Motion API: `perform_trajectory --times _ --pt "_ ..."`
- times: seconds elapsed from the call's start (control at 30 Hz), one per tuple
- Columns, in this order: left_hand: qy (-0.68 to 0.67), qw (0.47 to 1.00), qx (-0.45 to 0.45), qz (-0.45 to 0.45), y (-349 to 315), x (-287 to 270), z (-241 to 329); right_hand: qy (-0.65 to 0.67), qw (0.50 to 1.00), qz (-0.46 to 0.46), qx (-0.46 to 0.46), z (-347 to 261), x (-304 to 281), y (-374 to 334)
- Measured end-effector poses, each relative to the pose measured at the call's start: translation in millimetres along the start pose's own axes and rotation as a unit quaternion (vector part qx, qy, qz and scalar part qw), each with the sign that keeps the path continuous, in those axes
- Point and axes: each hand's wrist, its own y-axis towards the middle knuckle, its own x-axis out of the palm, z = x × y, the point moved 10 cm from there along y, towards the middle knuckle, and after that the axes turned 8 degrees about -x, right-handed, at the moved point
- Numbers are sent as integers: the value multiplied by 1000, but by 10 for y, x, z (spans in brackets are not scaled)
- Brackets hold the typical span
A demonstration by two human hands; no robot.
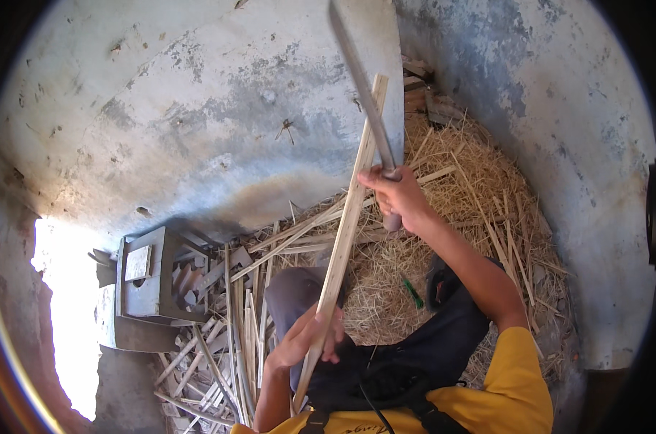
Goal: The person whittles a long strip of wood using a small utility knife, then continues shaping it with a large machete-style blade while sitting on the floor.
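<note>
My left hand (299, 341) is closed around the lower part of a long, pale split-wood strip (347, 228), perhaps bamboo. The strip slants up and away from my lap past my left knee. My right hand (404, 199) grips the handle of a long-bladed knife (358, 76), shaped like a machete, its blade pointing up and crossing over the far end of the strip. The fingertips of my right hand reach to the edge of the strip; whether they press on it I cannot tell.
Curly shavings (378, 315) cover the floor around my legs, with a small green object (412, 292) among them. Several cut strips (252, 325) lie at my left, beside a worn wooden box (141, 271). Rough plaster walls (219, 94) stand close ahead and at right.
</note>
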Motion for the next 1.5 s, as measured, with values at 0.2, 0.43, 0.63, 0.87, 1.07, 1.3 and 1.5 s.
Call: perform_trajectory --times 0.2,0.43,0.63,0.87,1.07,1.3,1.5 --pt "210 971 86 72 -174 -201 -98 66 991 70 -97 -505 -400 201" --pt "185 975 -37 121 -273 -297 -519 60 977 168 -120 -670 -827 247" --pt "76 984 40 157 -258 -191 -240 -244 940 121 -204 -703 -804 165" --pt "-133 978 67 144 -25 29 458 -488 799 -18 -350 -574 221 -308" --pt "-116 977 86 158 -69 186 620 -530 763 -109 -355 -405 792 -501" --pt "-111 973 99 178 -182 166 646 -507 744 -155 -406 -535 1153 -846" --pt "-136 972 90 168 -126 169 613 -566 742 -179 -312 -303 1013 -656"
